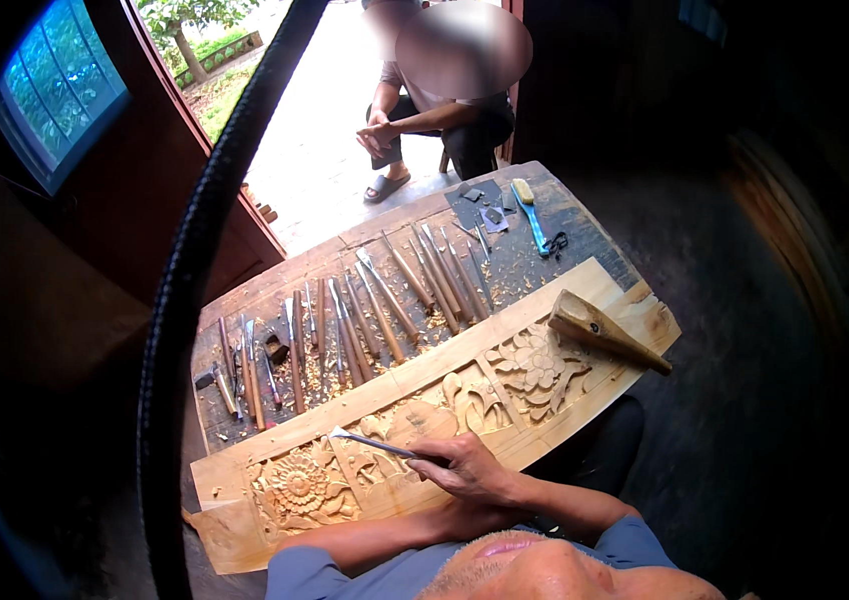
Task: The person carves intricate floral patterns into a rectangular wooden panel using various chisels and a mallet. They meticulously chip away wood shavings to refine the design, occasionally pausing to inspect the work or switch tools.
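A carved wooden panel (pixel 229 476) lies along the near side of the workbench, with flowers and leaves cut in relief. My right hand (pixel 467 470) is closed round the handle end of a carving chisel (pixel 373 442). Its steel shaft points left, and the flared blade is over the upper border of the panel, near a carved round flower (pixel 300 484). Whether the blade touches the wood, I cannot tell. My left hand (pixel 480 517) is low under my right wrist, against the panel's near edge; its fingers are hidden.
A wooden mallet (pixel 600 328) rests on the panel's right end. Beyond the panel lie several wood-handled chisels (pixel 380 308) among shavings, a small hammer (pixel 224 392) and a blue-handled brush (pixel 532 222). A person (pixel 445 110) sits across the workbench (pixel 600 240). A dark cable (pixel 180 300) crosses the left.
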Action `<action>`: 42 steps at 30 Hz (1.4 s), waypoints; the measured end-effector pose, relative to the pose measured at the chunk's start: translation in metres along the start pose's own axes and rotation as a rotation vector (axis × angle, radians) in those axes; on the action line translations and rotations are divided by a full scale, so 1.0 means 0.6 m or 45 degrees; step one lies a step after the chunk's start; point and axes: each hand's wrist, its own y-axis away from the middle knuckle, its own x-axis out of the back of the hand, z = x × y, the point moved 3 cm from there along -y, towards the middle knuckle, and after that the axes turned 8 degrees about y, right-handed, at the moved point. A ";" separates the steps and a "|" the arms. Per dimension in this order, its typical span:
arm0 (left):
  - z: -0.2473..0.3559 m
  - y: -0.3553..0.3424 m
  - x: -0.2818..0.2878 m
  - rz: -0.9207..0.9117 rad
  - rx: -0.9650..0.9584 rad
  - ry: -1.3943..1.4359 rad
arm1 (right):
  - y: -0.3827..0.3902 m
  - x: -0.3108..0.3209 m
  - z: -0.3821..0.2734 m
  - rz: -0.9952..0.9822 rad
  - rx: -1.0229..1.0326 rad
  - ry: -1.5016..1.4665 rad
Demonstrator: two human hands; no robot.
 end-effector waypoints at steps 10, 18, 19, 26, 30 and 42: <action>-0.005 0.015 0.001 0.034 -0.057 -0.036 | 0.018 0.001 0.004 0.043 -0.235 -0.106; -0.008 0.017 -0.003 0.047 -0.090 -0.058 | 0.024 0.001 0.013 0.048 -0.273 -0.054; -0.008 0.018 -0.003 0.050 -0.094 -0.063 | 0.024 0.001 0.012 0.043 -0.281 -0.049; -0.012 0.015 -0.012 0.088 -0.140 -0.087 | 0.023 0.002 0.010 0.060 -0.281 -0.045; 0.012 -0.011 -0.001 0.026 0.180 -0.043 | -0.006 0.025 -0.003 0.161 -0.254 -0.100; 0.011 -0.003 0.001 -0.043 0.116 -0.097 | -0.081 0.002 -0.078 0.200 0.254 0.110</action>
